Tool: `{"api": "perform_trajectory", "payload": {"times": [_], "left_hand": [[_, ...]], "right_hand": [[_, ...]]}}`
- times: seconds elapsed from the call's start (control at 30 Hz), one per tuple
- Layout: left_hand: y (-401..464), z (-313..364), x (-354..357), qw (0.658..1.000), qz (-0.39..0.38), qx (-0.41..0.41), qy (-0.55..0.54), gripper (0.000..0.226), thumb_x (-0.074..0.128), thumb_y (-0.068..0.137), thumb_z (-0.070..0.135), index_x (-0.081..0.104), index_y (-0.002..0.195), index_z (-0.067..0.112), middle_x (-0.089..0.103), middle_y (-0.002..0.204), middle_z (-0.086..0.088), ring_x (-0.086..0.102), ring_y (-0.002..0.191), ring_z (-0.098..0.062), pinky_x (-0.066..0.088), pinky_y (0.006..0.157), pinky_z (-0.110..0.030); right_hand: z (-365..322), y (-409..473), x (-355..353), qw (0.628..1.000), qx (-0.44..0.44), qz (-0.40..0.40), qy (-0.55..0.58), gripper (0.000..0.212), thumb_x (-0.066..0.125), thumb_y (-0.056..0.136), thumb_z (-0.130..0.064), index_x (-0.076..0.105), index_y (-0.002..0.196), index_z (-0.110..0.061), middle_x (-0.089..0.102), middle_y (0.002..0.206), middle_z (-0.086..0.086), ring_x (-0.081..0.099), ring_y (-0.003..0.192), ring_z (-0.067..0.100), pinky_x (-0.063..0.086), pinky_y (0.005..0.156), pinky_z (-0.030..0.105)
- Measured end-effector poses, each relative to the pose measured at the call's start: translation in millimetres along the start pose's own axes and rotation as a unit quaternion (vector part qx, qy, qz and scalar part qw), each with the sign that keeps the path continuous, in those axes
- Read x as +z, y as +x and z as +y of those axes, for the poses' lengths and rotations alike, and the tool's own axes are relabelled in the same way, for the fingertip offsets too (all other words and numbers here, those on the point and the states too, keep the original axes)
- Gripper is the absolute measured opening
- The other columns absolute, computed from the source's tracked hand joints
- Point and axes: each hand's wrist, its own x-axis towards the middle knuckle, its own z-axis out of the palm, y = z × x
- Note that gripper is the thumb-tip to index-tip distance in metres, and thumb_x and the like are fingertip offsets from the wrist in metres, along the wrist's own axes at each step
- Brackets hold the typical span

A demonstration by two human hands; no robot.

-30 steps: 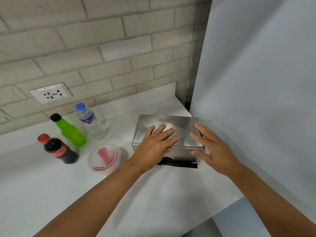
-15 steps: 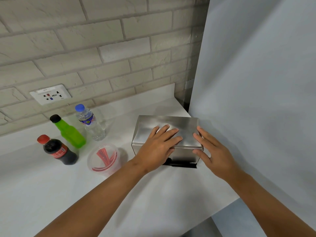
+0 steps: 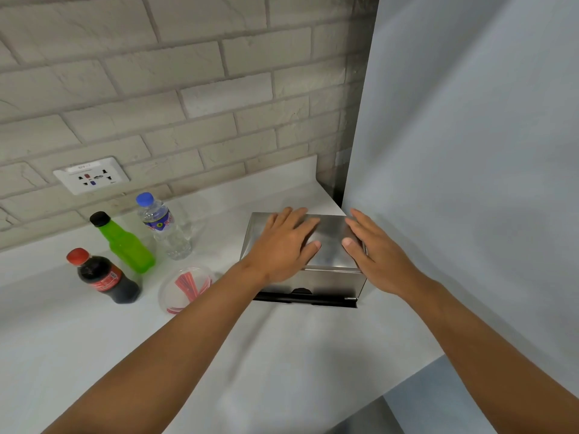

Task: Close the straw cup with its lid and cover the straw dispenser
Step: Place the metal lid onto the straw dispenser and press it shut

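Observation:
A steel straw dispenser (image 3: 329, 278) stands on the white counter, its flat metal cover down on top and a black tray along its front base. My left hand (image 3: 282, 245) lies flat on the left half of the cover, fingers spread. My right hand (image 3: 372, 249) rests flat on the cover's right edge, thumb on top. Left of the dispenser sits a clear plastic straw cup (image 3: 185, 289) with red straws inside and a clear lid over it.
A cola bottle (image 3: 105, 277), a green bottle (image 3: 125, 244) and a water bottle (image 3: 164, 228) stand to the left, near the brick wall. A wall socket (image 3: 91, 176) sits above them. A grey panel (image 3: 470, 183) rises just right of the dispenser. The counter edge runs at lower right.
Both hands slid a little farther back over the dispenser cover. The cover and the cup stayed where they were.

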Motion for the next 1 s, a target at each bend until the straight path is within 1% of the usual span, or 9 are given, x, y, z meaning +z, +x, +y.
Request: {"api": "perform_trajectory", "payload": {"times": [0.2,0.33,0.43,0.57,0.63,0.73,0.83,0.9,1.0], "left_hand": [[0.5,-3.3,3.7,1.000,-0.022,-0.005,0.017,0.054,0.036,0.107,0.050,0.045,0.153,0.022,0.042,0.162,-0.006,0.034,0.148,-0.032,0.025,0.121,-0.051],[0.1,-4.8,2.9,1.000,-0.030,-0.001,0.005,0.054,0.037,0.108,0.049,0.045,0.154,0.022,0.041,0.162,-0.007,0.033,0.150,-0.032,0.025,0.121,-0.051],[-4.6,-9.9,1.9,0.999,-0.023,-0.008,-0.026,0.052,0.039,0.109,0.043,0.046,0.154,0.019,0.041,0.163,-0.008,0.032,0.151,-0.032,0.023,0.123,-0.048],[-25.2,-25.1,3.2,0.995,0.048,-0.050,-0.073,0.043,0.046,0.108,0.028,0.054,0.147,0.010,0.048,0.156,-0.014,0.037,0.147,-0.036,0.026,0.123,-0.046],[-38.9,-38.3,6.7,0.982,0.104,-0.085,-0.135,0.037,0.046,0.108,0.020,0.056,0.142,0.009,0.050,0.150,-0.003,0.039,0.143,-0.023,0.030,0.119,-0.034],[-58.4,-52.0,6.9,0.931,0.127,-0.183,-0.290,0.033,0.039,0.111,0.023,0.050,0.139,0.035,0.050,0.128,0.042,0.040,0.121,0.028,0.025,0.098,0.006],[-69.7,-56.3,10.5,0.889,0.119,-0.227,-0.379,0.036,0.037,0.112,0.025,0.046,0.120,0.059,0.050,0.108,0.064,0.042,0.105,0.041,0.027,0.084,0.013],[-74.2,-57.9,16.9,0.875,0.103,-0.237,-0.409,0.037,0.037,0.113,0.026,0.046,0.130,0.058,0.051,0.114,0.062,0.044,0.110,0.038,0.029,0.088,0.011],[-75.4,-59.0,23.4,0.863,0.098,-0.261,-0.421,0.044,0.036,0.114,0.028,0.041,0.157,0.024,0.045,0.148,0.032,0.041,0.130,0.025,0.025,0.100,0.008]], "right_hand": [[-1.6,0.7,9.7,0.999,0.020,-0.001,0.025,0.056,0.034,0.111,-0.036,0.025,0.163,-0.015,0.021,0.172,-0.001,0.013,0.159,0.014,0.018,0.128,0.038],[-3.3,1.8,8.0,1.000,0.013,-0.010,0.005,0.056,0.035,0.111,-0.034,0.026,0.162,-0.013,0.022,0.171,0.002,0.014,0.159,0.016,0.014,0.127,0.032],[-4.0,6.2,0.1,0.998,-0.010,-0.020,-0.053,0.053,0.039,0.110,-0.030,0.036,0.158,-0.007,0.033,0.167,0.008,0.025,0.155,0.024,0.020,0.126,0.039],[-15.0,18.2,-4.8,0.988,-0.063,-0.019,-0.139,0.042,0.045,0.106,-0.026,0.054,0.140,-0.002,0.054,0.145,0.012,0.045,0.138,0.036,0.035,0.111,0.046],[-27.8,25.6,0.0,0.984,-0.099,-0.030,-0.146,0.042,0.049,0.106,-0.026,0.054,0.141,-0.003,0.054,0.147,0.012,0.044,0.138,0.039,0.035,0.112,0.047],[-52.4,41.3,13.9,0.976,-0.156,-0.064,-0.140,0.042,0.045,0.107,-0.030,0.053,0.141,-0.007,0.054,0.146,0.008,0.047,0.133,0.032,0.033,0.111,0.043],[-76.0,60.9,31.3,0.969,-0.181,-0.112,-0.127,0.046,0.038,0.109,-0.034,0.047,0.147,-0.009,0.050,0.152,0.005,0.043,0.135,0.025,0.032,0.113,0.040],[-90.3,72.9,40.4,0.967,-0.178,-0.135,-0.121,0.051,0.033,0.110,-0.036,0.040,0.154,-0.010,0.040,0.162,0.004,0.036,0.145,0.023,0.027,0.119,0.041],[-106.5,87.0,49.6,0.967,-0.175,-0.147,-0.117,0.052,0.031,0.112,-0.032,0.034,0.158,-0.007,0.034,0.167,0.007,0.031,0.150,0.024,0.023,0.121,0.038]]}}
